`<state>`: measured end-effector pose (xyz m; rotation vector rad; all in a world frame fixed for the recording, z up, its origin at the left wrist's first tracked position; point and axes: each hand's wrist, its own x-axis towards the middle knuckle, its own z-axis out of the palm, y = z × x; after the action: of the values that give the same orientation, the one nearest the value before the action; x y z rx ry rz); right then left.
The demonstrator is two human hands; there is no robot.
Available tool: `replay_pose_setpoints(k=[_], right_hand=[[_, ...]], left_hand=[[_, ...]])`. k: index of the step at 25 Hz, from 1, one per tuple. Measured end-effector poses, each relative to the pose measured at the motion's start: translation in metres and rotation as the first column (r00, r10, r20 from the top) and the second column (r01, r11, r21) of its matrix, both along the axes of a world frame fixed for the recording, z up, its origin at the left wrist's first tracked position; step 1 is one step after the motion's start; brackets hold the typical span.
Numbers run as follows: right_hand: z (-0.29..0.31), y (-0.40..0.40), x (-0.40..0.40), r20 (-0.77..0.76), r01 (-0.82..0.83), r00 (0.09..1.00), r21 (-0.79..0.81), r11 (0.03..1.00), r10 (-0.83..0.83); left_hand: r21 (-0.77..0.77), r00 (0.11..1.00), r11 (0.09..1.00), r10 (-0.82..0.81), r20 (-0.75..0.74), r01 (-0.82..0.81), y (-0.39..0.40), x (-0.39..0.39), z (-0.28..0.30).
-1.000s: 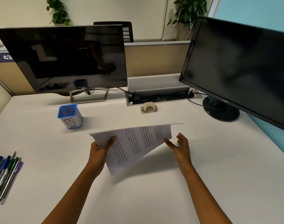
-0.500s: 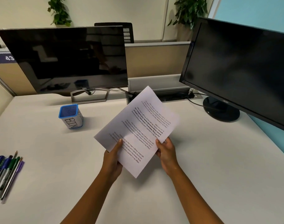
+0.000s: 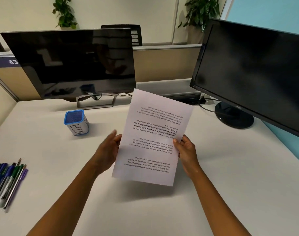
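The printed sheet [image 3: 153, 138] has swung round from its slant to stand lengthwise, held up off the counter [image 3: 239, 176] with its print upside down to the holder. From the left, pens [image 3: 7, 181] lie at the counter's edge and a blue-rimmed cup marked BIN [image 3: 76, 123] stands farther in. Next comes the left hand [image 3: 107, 152], blurred against the sheet's left edge; I can't tell whether it grips. The right hand [image 3: 187, 154] pinches the right edge, thumb in front. Paper like that is light, limp and easily creased, so I'd hold both long edges near the middle, gently.
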<state>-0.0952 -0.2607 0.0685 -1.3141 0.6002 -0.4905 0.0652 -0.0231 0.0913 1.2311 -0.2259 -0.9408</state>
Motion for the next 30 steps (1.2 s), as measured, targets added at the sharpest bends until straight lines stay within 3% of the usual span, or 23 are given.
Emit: replay_pose_setpoints(k=[3,9,23,30], right_hand=[[0.008,0.008,0.006,0.012,0.004,1.0,-0.076,0.997,-0.004],[0.029,0.013,0.01,0.136,0.029,0.991,-0.205,0.978,-0.001],[0.023,0.018,0.009,0.12,-0.006,0.992,-0.184,0.983,0.029],[-0.011,0.023,-0.005,0.008,-0.055,0.998,-0.143,0.988,0.057]], left_hand=[[0.114,0.969,0.993,-0.04,0.244,0.013,-0.017,-0.01,0.01],[0.022,0.903,0.986,0.145,0.406,-0.168,-0.031,-0.022,0.021],[-0.008,0.879,0.978,0.19,0.437,-0.207,-0.022,-0.026,0.037],[0.019,0.885,0.969,0.217,0.413,-0.247,-0.016,-0.037,0.011]])
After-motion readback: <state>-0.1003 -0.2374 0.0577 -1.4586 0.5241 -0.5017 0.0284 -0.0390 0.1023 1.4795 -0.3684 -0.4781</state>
